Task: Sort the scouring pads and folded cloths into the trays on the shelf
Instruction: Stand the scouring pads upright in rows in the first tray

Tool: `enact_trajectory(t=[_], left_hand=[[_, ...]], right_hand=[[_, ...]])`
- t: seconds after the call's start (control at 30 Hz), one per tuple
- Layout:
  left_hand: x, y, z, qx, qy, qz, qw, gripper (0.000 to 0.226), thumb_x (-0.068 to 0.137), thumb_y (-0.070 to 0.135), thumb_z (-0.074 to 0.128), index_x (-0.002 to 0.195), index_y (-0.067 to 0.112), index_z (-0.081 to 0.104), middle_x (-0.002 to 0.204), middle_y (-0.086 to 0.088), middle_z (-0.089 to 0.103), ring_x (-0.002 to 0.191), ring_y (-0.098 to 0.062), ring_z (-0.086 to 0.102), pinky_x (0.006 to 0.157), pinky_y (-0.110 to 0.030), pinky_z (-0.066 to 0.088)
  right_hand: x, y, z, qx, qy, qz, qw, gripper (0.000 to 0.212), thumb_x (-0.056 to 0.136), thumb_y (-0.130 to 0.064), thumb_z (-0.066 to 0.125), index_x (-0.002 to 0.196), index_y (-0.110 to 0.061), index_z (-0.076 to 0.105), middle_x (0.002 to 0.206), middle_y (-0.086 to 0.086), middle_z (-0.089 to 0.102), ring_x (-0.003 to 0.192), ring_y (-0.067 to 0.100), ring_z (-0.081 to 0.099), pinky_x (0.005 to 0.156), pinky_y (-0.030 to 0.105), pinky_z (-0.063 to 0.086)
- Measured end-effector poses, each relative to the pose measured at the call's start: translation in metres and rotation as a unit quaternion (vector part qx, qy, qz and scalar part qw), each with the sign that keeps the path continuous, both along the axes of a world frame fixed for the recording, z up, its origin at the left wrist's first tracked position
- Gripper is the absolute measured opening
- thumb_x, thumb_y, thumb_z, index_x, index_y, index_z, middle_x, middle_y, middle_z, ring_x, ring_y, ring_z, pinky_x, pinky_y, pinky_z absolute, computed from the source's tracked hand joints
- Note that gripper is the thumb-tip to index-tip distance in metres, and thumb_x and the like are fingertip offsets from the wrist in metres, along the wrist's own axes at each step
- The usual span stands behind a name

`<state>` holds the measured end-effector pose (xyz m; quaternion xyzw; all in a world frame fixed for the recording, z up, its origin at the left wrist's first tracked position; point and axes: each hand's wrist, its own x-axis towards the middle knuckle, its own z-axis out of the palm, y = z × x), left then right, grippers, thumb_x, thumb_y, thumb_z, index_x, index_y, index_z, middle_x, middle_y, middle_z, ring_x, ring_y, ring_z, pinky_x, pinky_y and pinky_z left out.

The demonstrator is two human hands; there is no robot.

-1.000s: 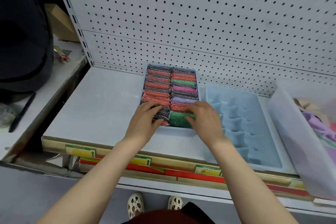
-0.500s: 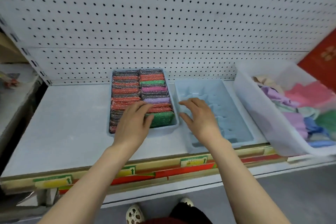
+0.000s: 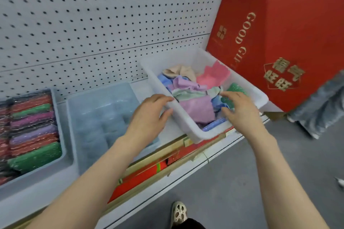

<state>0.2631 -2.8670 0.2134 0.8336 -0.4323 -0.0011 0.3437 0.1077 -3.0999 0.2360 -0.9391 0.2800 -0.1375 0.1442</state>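
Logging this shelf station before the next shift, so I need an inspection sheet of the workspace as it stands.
Surface: grey shelf under a pegboard.
Job's things: left tray packed with scouring pads; middle tray holds none; white bin holds mixed cloths and a green pad.
Clutter: nothing seen.
Grippers: left hand touches the bin's near wall; right hand reaches into the bin, grasp unclear.
Cables: nothing seen.
Surroundings: red gift box; grey floor.

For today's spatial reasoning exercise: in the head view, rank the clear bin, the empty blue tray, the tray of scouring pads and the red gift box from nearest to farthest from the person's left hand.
From the left hand:
1. Clear bin, touching its near-left rim.
2. Empty blue tray, just to the left.
3. Tray of scouring pads, far left.
4. Red gift box, right and behind.
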Motion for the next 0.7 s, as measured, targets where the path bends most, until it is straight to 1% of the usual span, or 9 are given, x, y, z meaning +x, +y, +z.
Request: enact_trajectory(t=[0.1,0.17,0.27,0.33,0.4,0.5,0.53,0.6,0.7], left_hand=[[-0.015,-0.064,-0.001,0.018,-0.007,-0.038,0.999,0.034,0.09,0.027,0.065,0.123,0.02,0.062,0.122,-0.002,0.062,0.111,-0.026,0.058,0.092,-0.035,0.047],[-0.024,-0.095,-0.003,0.043,0.003,-0.053,0.998,0.038,0.09,0.033,0.065,0.126,0.024,0.06,0.125,0.002,0.061,0.114,-0.023,0.057,0.093,-0.034,0.046],[-0.037,-0.128,-0.009,0.095,0.019,-0.066,0.993,0.041,0.09,0.04,0.062,0.129,0.028,0.058,0.128,0.005,0.06,0.117,-0.02,0.054,0.096,-0.037,0.043],[-0.043,-0.142,-0.012,0.121,0.022,-0.067,0.99,0.042,0.09,0.043,0.06,0.13,0.029,0.056,0.13,0.004,0.059,0.117,-0.021,0.053,0.096,-0.039,0.044],[-0.042,-0.149,-0.014,0.131,0.028,-0.058,0.989,0.043,0.091,0.045,0.058,0.131,0.029,0.055,0.131,0.004,0.058,0.118,-0.022,0.053,0.095,-0.04,0.045],[-0.038,-0.152,-0.017,0.132,0.036,-0.044,0.99,0.045,0.092,0.043,0.058,0.134,0.028,0.053,0.134,0.004,0.056,0.121,-0.021,0.051,0.098,-0.038,0.044],[-0.037,-0.151,-0.017,0.129,0.038,-0.039,0.99,0.047,0.092,0.042,0.059,0.136,0.028,0.051,0.136,0.003,0.054,0.122,-0.021,0.051,0.099,-0.036,0.043],[-0.036,-0.151,-0.013,0.109,0.039,-0.023,0.993,0.055,0.091,0.04,0.061,0.142,0.026,0.043,0.141,0.001,0.048,0.126,-0.021,0.048,0.1,-0.034,0.04],[-0.032,-0.154,-0.002,0.04,0.052,0.006,0.998,0.073,0.087,0.037,0.069,0.148,0.021,0.032,0.148,-0.004,0.04,0.133,-0.023,0.04,0.106,-0.036,0.036]], right_hand=[[-0.003,-0.05,0.006,0.067,0.132,0.058,0.987,0.036,0.086,-0.025,0.069,0.122,-0.023,0.066,0.122,0.0,0.064,0.113,0.022,0.057,0.094,0.036,0.045],[0.007,-0.078,-0.001,0.021,0.143,0.063,0.987,0.041,0.085,-0.02,0.067,0.125,-0.019,0.063,0.124,0.005,0.06,0.117,0.028,0.053,0.095,0.037,0.042],[0.025,-0.109,-0.013,-0.07,0.167,0.024,0.983,0.055,0.084,-0.005,0.056,0.137,-0.018,0.051,0.134,0.014,0.048,0.122,0.039,0.044,0.098,0.044,0.042],[0.035,-0.118,-0.017,-0.106,0.206,0.021,0.973,0.064,0.082,0.003,0.05,0.142,-0.018,0.046,0.133,0.017,0.045,0.117,0.041,0.048,0.092,0.046,0.046],[0.043,-0.12,-0.02,-0.128,0.217,0.029,0.967,0.067,0.081,0.006,0.048,0.144,-0.016,0.04,0.122,0.019,0.049,0.107,0.043,0.055,0.081,0.045,0.046],[0.049,-0.125,-0.024,-0.068,0.174,0.017,0.982,0.07,0.078,0.012,0.046,0.142,-0.016,0.04,0.102,0.019,0.06,0.093,0.041,0.061,0.066,0.044,0.046],[0.049,-0.127,-0.023,-0.034,0.143,0.009,0.989,0.068,0.078,0.011,0.049,0.139,-0.019,0.045,0.102,0.019,0.065,0.094,0.04,0.062,0.067,0.044,0.05],[0.043,-0.127,-0.013,0.019,0.052,-0.002,0.998,0.058,0.08,0.003,0.055,0.132,-0.024,0.053,0.111,0.013,0.069,0.1,0.034,0.062,0.078,0.04,0.053],[0.033,-0.118,0.013,0.143,-0.083,0.062,0.984,0.04,0.086,-0.004,0.062,0.121,-0.022,0.061,0.108,-0.002,0.069,0.1,0.017,0.06,0.084,0.03,0.047]])
